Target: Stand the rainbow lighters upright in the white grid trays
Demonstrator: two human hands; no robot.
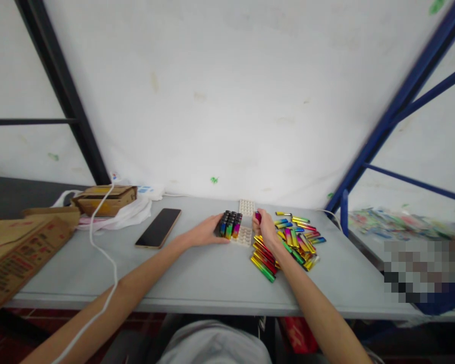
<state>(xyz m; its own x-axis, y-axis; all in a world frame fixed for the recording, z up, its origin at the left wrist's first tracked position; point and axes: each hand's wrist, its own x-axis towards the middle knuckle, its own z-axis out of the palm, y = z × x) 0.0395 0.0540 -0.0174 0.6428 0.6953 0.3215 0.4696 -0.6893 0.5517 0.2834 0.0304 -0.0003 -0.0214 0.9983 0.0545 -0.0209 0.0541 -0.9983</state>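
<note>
A white slotted tray (245,235) lies on the grey table (197,278), with several upright lighters (230,224) filling its left side. My left hand (206,231) rests against the tray's left edge, fingers curved around the standing lighters. My right hand (264,227) hovers at the tray's right side, closed on a magenta lighter (258,217). A loose heap of shiny multicoloured lighters (291,242) lies just right of that hand.
A dark phone (158,228) lies left of the tray. Cardboard boxes (23,247), a smaller box (105,198), a white bag and a white cable (109,263) fill the left side. A blue frame (387,126) rises at right; another table holds a blurred area.
</note>
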